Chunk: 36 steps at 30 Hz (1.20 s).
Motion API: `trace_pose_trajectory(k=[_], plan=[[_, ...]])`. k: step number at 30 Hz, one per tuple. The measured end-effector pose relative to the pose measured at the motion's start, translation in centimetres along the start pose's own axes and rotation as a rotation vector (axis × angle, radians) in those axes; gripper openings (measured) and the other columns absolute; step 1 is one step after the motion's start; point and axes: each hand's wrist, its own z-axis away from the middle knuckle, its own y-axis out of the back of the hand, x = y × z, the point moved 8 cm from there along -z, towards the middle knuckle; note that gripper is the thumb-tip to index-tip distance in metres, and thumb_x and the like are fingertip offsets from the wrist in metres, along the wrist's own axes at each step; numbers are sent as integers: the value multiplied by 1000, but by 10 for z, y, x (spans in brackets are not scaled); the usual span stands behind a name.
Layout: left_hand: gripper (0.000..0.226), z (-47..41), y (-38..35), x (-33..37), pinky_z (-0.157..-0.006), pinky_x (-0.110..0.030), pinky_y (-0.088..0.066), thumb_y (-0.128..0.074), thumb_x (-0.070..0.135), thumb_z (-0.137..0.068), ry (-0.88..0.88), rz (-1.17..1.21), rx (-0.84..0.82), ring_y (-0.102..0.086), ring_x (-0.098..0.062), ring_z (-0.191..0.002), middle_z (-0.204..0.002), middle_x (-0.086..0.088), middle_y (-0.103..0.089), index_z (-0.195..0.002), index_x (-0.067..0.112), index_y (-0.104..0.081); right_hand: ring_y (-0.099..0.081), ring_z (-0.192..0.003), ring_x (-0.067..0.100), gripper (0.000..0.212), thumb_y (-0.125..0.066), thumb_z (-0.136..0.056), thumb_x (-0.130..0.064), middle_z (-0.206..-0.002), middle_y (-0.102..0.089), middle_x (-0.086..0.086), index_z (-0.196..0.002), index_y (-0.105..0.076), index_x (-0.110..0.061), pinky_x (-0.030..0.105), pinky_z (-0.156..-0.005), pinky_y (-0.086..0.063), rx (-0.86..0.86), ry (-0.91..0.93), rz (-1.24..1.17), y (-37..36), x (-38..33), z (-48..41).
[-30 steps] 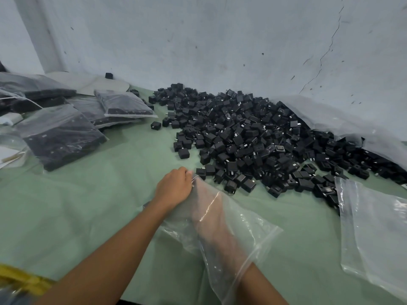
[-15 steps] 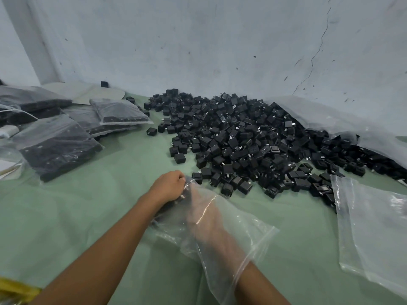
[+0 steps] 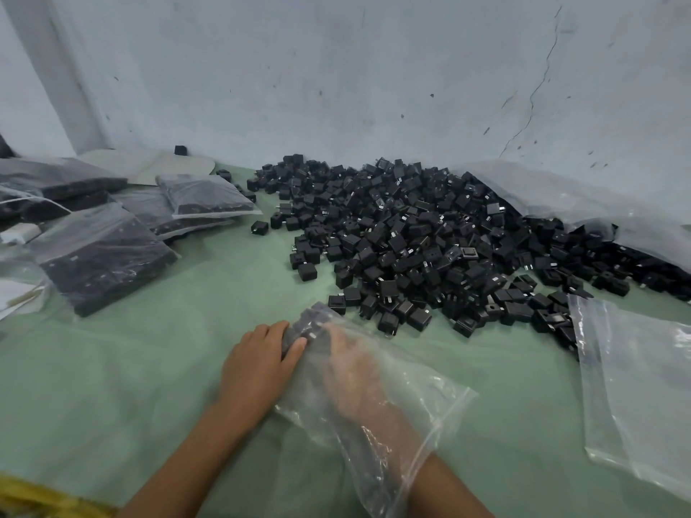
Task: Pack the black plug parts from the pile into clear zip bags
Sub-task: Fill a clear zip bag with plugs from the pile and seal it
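Observation:
A big pile of black plug parts (image 3: 430,248) lies on the green table against the wall. In front of it lies a clear zip bag (image 3: 418,416). My right hand (image 3: 351,368) is inside this bag up to the wrist, and its fingers, blurred by the plastic, reach to a few black plug parts (image 3: 304,325) at the bag's far end. From outside, my left hand (image 3: 258,364) grips that same end of the bag, with its thumb pressed on the plastic over the parts.
Several filled bags of black parts (image 3: 101,256) lie at the left, one more (image 3: 202,196) behind them. Empty clear bags (image 3: 635,386) lie at the right. A large plastic sheet (image 3: 561,196) covers the pile's back right. Green table surface (image 3: 149,368) stretches left of my hands.
My left hand has turned from holding the bag's edge to clasping its far end. Black parts now show in the bag at my right hand's fingertips. The view has tilted downward.

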Motion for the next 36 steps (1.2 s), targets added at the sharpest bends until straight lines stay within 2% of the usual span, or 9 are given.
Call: trace_pose_trajectory(k=[2,4,9,13,21,28,31,33,36], plan=[[42,-6,1,1,-92,-37,-46,-41,54,-103,-14,-26,-1,-56,-23,-111,-121,1,-61,-130,27,-57,-67,-92,22,42,-33,-81,5,-89,-62,15,-103,-66,-9,51,-117,-26,-3,6,-157,-38,-57,-1],[39,-10,2,1,-91,-37,-46,-43,51,-103,-12,-16,6,-56,-23,-110,-120,1,-62,-128,26,-58,-69,-94,15,37,-30,-78,5,-94,-71,2,-101,-56,-6,35,-101,-51,-185,-4,-195,-76,-52,23],[36,-21,0,3,-89,-36,-45,-45,47,-102,6,0,14,-57,-23,-110,-120,-1,-63,-126,24,-59,-57,-109,-14,50,-18,-94,-21,-116,-64,-30,-123,-56,-38,7,-99,-41,-101,80,-164,-32,6,6],[47,-34,-4,15,-90,-38,-45,-39,55,-102,35,-25,-26,-57,-24,-114,-124,-2,-61,-130,22,-56,-60,-115,2,31,-49,-94,-36,-117,-69,-12,-115,-70,-25,19,-104,-42,-268,165,-175,-76,-6,-5],[40,-51,-1,10,-86,-37,-46,-40,50,-104,-23,-114,24,-57,-23,-108,-115,-1,-62,-120,21,-62,-34,-142,29,50,-48,-101,-29,-151,-41,11,-147,-39,-10,42,-119,-25,-476,372,-152,-52,28,28],[46,-53,22,13,-91,-43,-47,-53,47,-101,-60,-81,107,-60,-31,-109,-121,-11,-65,-130,14,-63,-62,-95,0,25,-48,-89,-11,-103,-69,-9,-98,-68,-24,18,-85,-48,-788,288,-734,22,94,69],[35,-25,44,36,-88,-46,-49,-63,33,-98,-130,87,207,-60,-33,-104,-115,-11,-66,-126,12,-67,-63,-73,24,28,-46,-81,-19,-83,-72,-4,-83,-72,-31,39,-67,-52,-569,-8,-848,35,158,29],[24,4,53,59,-81,-41,-51,-62,31,-98,-230,180,214,-61,-25,-91,-101,-2,-67,-116,17,-71,-54,-58,16,26,-49,-84,-19,-74,-68,-2,-78,-68,-35,37,-57,-45,-322,-90,-707,30,194,-7],[32,53,60,100,-68,-31,-49,-48,53,-97,-389,299,157,-54,-3,-74,-80,18,-57,-103,31,-69,-60,-86,8,23,-54,-93,-13,-100,-63,-7,-100,-66,-31,30,-79,-48,-244,-124,-494,-10,210,-47]])
